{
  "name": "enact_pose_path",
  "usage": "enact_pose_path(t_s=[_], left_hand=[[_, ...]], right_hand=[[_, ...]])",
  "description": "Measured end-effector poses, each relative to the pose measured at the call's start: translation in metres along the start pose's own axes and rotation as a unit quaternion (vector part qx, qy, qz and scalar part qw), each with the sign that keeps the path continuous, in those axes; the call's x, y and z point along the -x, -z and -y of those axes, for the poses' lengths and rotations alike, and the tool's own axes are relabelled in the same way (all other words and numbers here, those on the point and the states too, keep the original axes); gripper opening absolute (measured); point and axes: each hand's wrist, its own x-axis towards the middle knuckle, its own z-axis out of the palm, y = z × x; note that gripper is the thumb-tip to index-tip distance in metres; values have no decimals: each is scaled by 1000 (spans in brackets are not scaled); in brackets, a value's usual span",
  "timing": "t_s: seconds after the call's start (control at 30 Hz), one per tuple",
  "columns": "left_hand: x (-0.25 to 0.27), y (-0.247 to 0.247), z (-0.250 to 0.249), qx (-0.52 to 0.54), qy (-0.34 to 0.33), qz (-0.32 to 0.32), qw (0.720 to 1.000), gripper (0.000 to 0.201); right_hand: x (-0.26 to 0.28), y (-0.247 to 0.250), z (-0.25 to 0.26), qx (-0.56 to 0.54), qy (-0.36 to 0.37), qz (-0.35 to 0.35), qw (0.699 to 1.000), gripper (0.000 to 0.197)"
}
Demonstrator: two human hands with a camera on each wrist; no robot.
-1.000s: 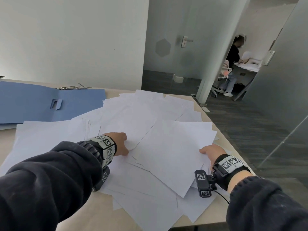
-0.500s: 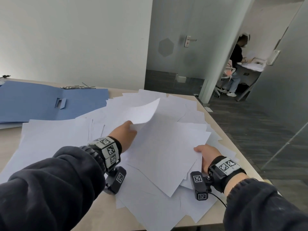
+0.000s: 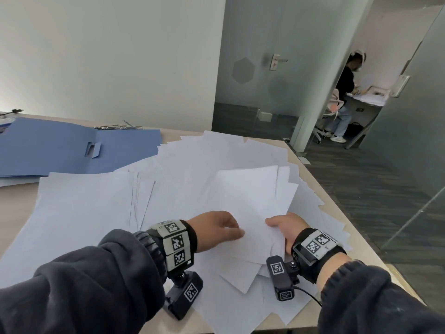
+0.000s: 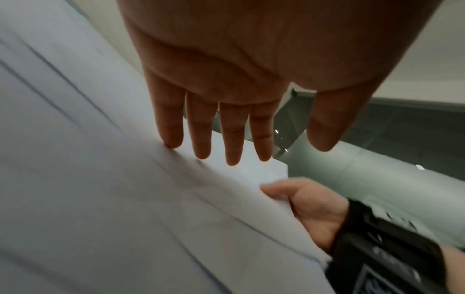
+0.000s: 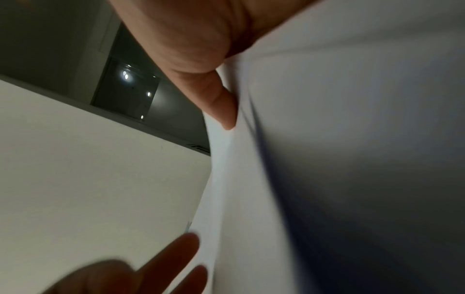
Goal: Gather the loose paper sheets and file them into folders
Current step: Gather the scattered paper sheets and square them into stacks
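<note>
Pinching a gathered batch of white sheets (image 3: 250,213) at its near right edge, the right hand (image 3: 286,227) has its thumb on top and its fingers hidden beneath the paper; the right wrist view shows that thumb (image 5: 224,107) pressed flat against the paper's face; the left hand (image 3: 216,229) lies just beside it on the batch's near left side, released, its fingers (image 4: 231,137) straight and slightly spread with their tips on the paper, gripping nothing; the two hands are near each other but apart, the held batch between them and raised a little at its near edge over the sheets below; around and under it the loose paper sheets (image 3: 91,208) spread in an untidy overlapping layer over most of the pale surface (image 3: 14,210), some corners hanging past its right and near edges; at the far left an opened blue folder (image 3: 60,150) lies flat, its near edge partly covered by paper, a small flap cut in its middle; just beyond the folder's far edge lie thin metal fasteners (image 3: 118,127); dark sleeves cover both forearms, and each wrist carries a band with black and white markers; farther off, past a glass partition, a person (image 3: 344,92) stands at another desk
</note>
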Motion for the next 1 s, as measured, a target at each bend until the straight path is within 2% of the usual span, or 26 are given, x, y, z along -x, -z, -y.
enact_pose_path(t_s=[0.07, 0.13, 0.2, 0.27, 0.33, 0.4, 0.43, 0.53, 0.67, 0.87, 0.93, 1.0], left_hand=[[1, 15, 13, 32, 24, -89, 995, 23], [2, 30, 28, 49, 60, -184, 980, 20], [2, 46, 44, 64, 89, -244, 964, 32], [1, 57, 57, 113, 114, -261, 952, 49], [0, 62, 63, 264, 130, -244, 924, 55], [1, 59, 65, 408, 131, -206, 880, 43], [2, 57, 64, 436, 120, -195, 870, 35], [2, 53, 63, 426, 87, -220, 873, 19], [5, 67, 65, 368, 74, -239, 896, 10], [12, 95, 77, 310, 115, -198, 923, 10], [11, 92, 79, 299, 139, -199, 923, 11], [10, 86, 78, 320, 153, -211, 911, 14]], right_hand=[[-7, 13, -2, -13, 17, -10, 1000, 31], [-5, 24, -1, -52, 17, -17, 998, 22], [8, 29, 6, -94, 12, -20, 995, 19], [16, 31, 9, -136, 12, -8, 991, 19], [24, 31, 11, -177, 5, 4, 984, 17], [29, 27, 11, -208, 5, 17, 978, 22], [29, 24, 10, -218, 8, 23, 976, 26], [30, 16, 10, -232, 10, 26, 972, 31], [32, 16, 15, -220, 24, 32, 975, 22], [31, 17, 15, -166, 24, 20, 986, 31], [33, 10, 15, -139, 16, 28, 990, 26], [33, 0, 14, -111, 4, 31, 993, 24]])
